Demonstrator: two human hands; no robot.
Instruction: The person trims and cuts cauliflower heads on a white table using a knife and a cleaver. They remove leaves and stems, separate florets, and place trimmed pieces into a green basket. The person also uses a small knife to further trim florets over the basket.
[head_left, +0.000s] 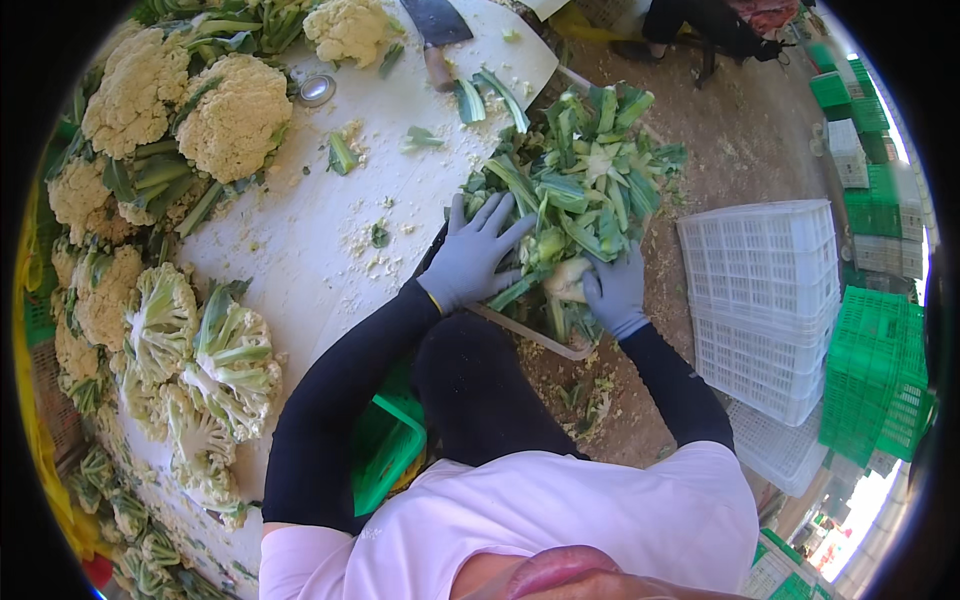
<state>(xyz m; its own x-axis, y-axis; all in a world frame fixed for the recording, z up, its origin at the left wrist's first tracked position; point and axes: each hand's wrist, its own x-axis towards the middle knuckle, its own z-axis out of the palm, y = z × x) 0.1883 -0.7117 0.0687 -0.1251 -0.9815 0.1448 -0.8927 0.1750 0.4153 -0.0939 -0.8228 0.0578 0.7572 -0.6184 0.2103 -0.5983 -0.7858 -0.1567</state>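
Note:
A container heaped with cauliflower leaves and stalks (592, 176) stands beside the white table (300, 232), its rim partly visible. My left hand (476, 251), in a grey glove, lies with fingers spread on the leaves at the table side of the heap. My right hand (616, 289), also gloved, rests against the heap's near right side, at a pale rounded piece (568, 280); whether it grips this piece is unclear. A cleaver (438, 30) with a wooden handle lies at the table's far end. Whole cauliflowers (234, 118) and upturned cut heads (234, 360) crowd the table's left side.
Stacked white plastic crates (761, 300) and green crates (862, 375) stand on the right. A green basket (390, 442) is beside my leg, below the table edge. A round metal object (316, 90) and leaf scraps lie on the table. Part of another person (697, 26) shows at the top right.

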